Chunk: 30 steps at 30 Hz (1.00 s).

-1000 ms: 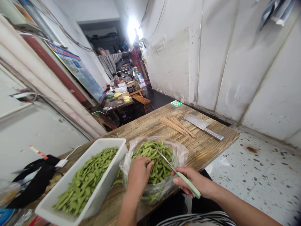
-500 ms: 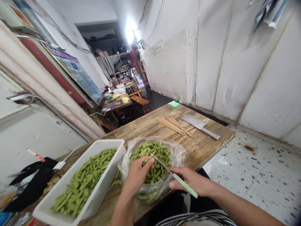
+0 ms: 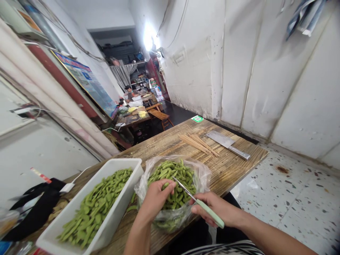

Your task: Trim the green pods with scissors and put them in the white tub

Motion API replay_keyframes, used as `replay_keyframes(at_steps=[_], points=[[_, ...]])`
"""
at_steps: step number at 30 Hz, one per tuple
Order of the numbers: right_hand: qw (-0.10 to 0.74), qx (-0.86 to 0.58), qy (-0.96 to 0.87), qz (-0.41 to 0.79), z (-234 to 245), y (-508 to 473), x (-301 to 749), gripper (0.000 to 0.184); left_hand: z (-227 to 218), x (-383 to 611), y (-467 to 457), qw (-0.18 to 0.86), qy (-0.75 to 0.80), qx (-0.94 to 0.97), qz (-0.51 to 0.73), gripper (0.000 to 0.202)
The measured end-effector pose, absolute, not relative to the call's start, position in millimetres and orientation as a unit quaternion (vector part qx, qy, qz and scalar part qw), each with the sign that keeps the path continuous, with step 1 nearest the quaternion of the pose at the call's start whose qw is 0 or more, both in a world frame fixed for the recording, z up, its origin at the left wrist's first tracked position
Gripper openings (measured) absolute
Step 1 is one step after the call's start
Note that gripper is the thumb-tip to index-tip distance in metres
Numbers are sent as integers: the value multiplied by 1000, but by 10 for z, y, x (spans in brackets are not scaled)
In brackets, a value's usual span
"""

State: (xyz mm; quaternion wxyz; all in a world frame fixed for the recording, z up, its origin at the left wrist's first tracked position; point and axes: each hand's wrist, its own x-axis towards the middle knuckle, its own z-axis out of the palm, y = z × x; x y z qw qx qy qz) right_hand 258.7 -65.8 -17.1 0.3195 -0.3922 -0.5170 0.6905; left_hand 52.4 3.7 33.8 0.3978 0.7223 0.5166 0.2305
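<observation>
My left hand (image 3: 158, 195) is closed over the near left part of a clear plastic bag (image 3: 203, 173), pinching a green edamame pod (image 3: 165, 185) between thumb and fingers. In my right hand (image 3: 209, 205) is a pair of scissors (image 3: 209, 212) with a pale green handle. Their thin metal blades point up and left, with the tips close to my left fingertips. Heaped edamame pods (image 3: 183, 173) fill the bag below both hands. To the left stands a long white plastic bin (image 3: 117, 205), holding many more edamame pods (image 3: 92, 209).
On the wooden table (image 3: 159, 143), thin wooden skewers (image 3: 199, 143) and a cleaver (image 3: 225, 141) lie beyond the bag. A black bag (image 3: 34, 209) and a white plug on a cable (image 3: 67, 187) are left of the bin. Farther back, a person (image 3: 130, 93) sits at another table.
The view has shifted slightly. Both hands stay at the bag, with the pod and the scissors still held and the scissor tips by the left fingertips.
</observation>
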Motion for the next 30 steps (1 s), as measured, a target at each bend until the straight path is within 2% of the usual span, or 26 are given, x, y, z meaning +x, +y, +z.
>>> replay_keyframes(at_steps=[3, 7, 14, 18, 23, 30], points=[[319, -406, -501, 695, -185, -636, 2574, 43, 363, 518, 52, 395, 493, 740, 231, 25], [331, -408, -492, 694, -165, -607, 2596, 49, 344, 501, 85, 353, 507, 710, 338, 23], [345, -364, -517, 694, -117, -661, 2589, 61, 329, 601, 14, 557, 490, 537, 403, 33], [347, -357, -524, 691, -106, -695, 2545, 62, 334, 718, -44, 584, 482, 474, 449, 28], [351, -366, -503, 700, -58, -686, 2506, 63, 281, 804, -85, 605, 462, 407, 506, 30], [367, -360, -474, 715, -105, -680, 2455, 56, 256, 818, -139, 641, 447, 398, 480, 35]])
